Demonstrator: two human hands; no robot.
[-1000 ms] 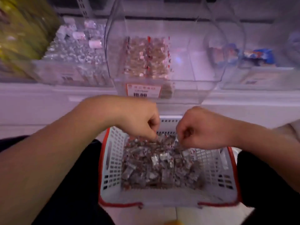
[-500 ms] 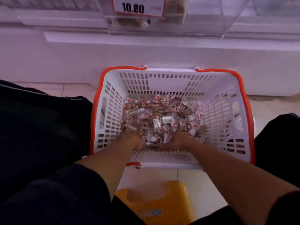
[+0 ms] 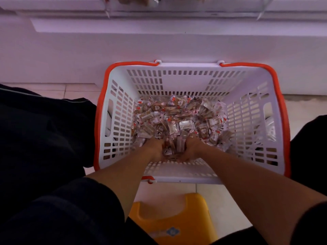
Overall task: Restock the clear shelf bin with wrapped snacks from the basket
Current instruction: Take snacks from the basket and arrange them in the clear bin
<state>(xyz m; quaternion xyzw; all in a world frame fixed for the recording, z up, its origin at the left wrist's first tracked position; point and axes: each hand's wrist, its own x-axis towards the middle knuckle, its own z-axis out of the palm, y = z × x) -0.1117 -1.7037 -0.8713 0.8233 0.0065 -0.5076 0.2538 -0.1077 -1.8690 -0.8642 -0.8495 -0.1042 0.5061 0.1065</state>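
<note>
— Head view first: where do the person's hands sit?

— Both are down in the white basket (image 3: 177,80) with the orange rim, at its near wall. The left hand (image 3: 155,149) and right hand (image 3: 192,148) are cupped toward each other, closing around a clump of wrapped snacks (image 3: 177,117) pressed between them. The rest of the pile lies loose across the basket floor beyond.

— And the bin?

— Only the lower edge of the clear shelf bin (image 3: 185,6) shows, at the top of the view, above the white shelf front (image 3: 159,46). How full it is cannot be told.

— What could go wrong from here?

— The wrappers look slick and small. A two-handed scoop has gaps at the bottom, so pieces may slip out on the lift and fall onto the tiled floor (image 3: 79,89) or beside the yellow stool (image 3: 169,218). The basket's slotted walls may snag a wrapper, too.
</note>
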